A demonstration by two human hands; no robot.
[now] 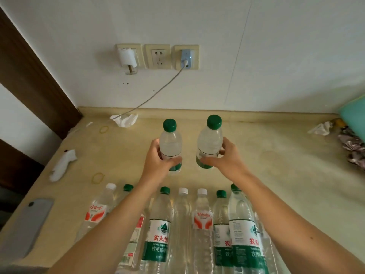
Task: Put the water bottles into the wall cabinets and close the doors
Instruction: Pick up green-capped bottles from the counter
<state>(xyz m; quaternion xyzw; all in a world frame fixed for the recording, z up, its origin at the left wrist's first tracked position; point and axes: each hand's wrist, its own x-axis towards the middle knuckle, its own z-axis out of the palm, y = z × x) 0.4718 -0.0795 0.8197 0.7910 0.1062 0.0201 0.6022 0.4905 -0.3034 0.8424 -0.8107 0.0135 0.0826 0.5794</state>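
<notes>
Left hand [158,159]: curled round a green-capped bottle [170,144], held upright above the counter [276,165].
Right hand [227,159]: wrapped round a second green-capped bottle [210,143], at 3 o'clock of the first.
Remaining bottles [201,224]: a row at 6 o'clock, near the counter's front edge.

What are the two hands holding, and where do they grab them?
Each hand holds one green-capped water bottle around its lower body, by the label. The left hand grips the left bottle; the right hand grips the right bottle.

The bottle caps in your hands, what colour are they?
Both caps are dark green, seen in the head view.
</notes>
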